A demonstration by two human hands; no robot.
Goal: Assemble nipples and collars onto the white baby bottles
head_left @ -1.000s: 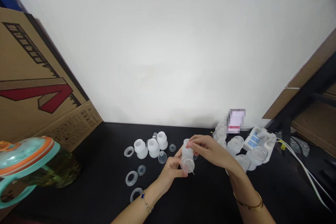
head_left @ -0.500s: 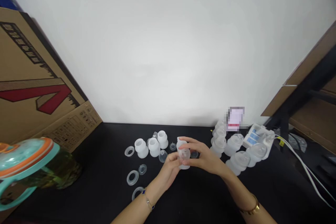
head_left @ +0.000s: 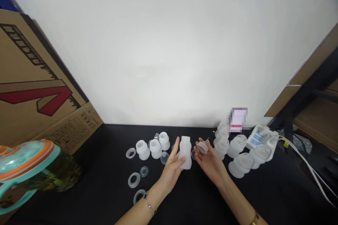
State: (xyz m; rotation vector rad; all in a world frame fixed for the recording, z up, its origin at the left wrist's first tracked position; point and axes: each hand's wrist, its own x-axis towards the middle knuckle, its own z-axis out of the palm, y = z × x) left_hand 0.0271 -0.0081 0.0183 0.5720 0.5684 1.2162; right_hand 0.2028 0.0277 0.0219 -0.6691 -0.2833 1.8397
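My left hand (head_left: 171, 170) is closed round a frosted white baby bottle (head_left: 186, 154), tilted with its open neck away from me. In my right hand (head_left: 213, 166), palm turned up, the fingers hold a translucent bottle collar (head_left: 202, 147) with a nipple in it, apart from the bottle. To the left of my hands stand several open white bottles (head_left: 143, 150). Near them lie a clear dome cap (head_left: 164, 158), a loose nipple (head_left: 144, 171) and a few collar rings (head_left: 134, 180). Another small clear part is partly hidden behind my right fingers.
Several assembled bottles with clear domes (head_left: 241, 165) stand at the right, beside a white power strip (head_left: 260, 135) with cables (head_left: 303, 160). A large teal-lidded jug (head_left: 29, 168) and a cardboard box (head_left: 39, 77) fill the left. A white wall (head_left: 169, 49) rises behind the black table.
My hands have moved apart. The collar with its nipple has come away from the bottle in my right hand, while my left hand keeps the bottle.
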